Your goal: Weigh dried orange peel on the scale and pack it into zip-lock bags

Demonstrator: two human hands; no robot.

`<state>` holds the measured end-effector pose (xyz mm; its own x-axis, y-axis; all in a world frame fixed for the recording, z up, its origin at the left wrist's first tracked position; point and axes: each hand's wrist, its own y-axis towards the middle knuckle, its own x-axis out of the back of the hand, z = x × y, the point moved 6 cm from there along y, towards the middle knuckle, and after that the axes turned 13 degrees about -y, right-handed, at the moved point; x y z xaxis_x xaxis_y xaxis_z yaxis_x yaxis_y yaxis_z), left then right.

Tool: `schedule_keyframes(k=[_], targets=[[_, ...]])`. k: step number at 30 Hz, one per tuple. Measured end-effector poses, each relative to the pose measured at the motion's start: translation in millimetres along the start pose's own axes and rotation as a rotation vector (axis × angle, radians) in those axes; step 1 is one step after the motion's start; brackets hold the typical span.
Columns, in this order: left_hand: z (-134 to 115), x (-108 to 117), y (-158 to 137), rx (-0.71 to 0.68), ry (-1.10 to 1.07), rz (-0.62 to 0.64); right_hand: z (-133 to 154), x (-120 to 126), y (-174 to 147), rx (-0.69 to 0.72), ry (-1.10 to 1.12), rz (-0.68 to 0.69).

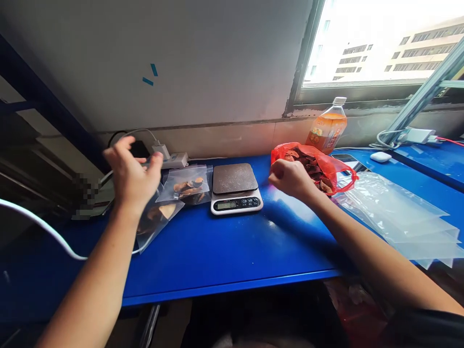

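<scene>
Single head cam, looks fwd and down, close over blue table point(224, 251), wall behind.

Both forearms are bare from wrist to past the elbow — no watch, no bracelet, no glove. The left hand point(131, 175), on the side of the kitchen scale point(236, 189) away from the window, shows no ring on the fingers that can be seen. The right hand point(290, 178), on the scale's window side, is likewise unadorned. A dark sleeve edge — black, plain fabric — shows at the right upper arm.
</scene>
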<state>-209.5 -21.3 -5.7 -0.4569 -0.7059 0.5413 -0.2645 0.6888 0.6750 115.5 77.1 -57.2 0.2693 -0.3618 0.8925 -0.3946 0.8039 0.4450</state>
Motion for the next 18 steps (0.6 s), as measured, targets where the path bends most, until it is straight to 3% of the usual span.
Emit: schedule_keyframes(k=[2, 4, 8, 13, 18], targets=[[-20, -15, -14, -0.048, 0.046, 0.069, 8, -12, -2, 0.066, -0.100, 0.158], [-36, -38, -26, -0.091, 0.103, 0.262, 11, -17, -6, 0.145, -0.182, 0.277], [-27, -62, -40, 0.025, 0.336, 0.640, 2, -11, -22, 0.246, -0.301, 0.393], [7, -54, -39, 0.129, 0.362, 0.794, -20, -12, -44, 0.329, -0.435, 0.520], [13, -58, -41, 0.160, 0.373, 0.850, -33, -27, -46, 0.363, -0.405, 0.554]])
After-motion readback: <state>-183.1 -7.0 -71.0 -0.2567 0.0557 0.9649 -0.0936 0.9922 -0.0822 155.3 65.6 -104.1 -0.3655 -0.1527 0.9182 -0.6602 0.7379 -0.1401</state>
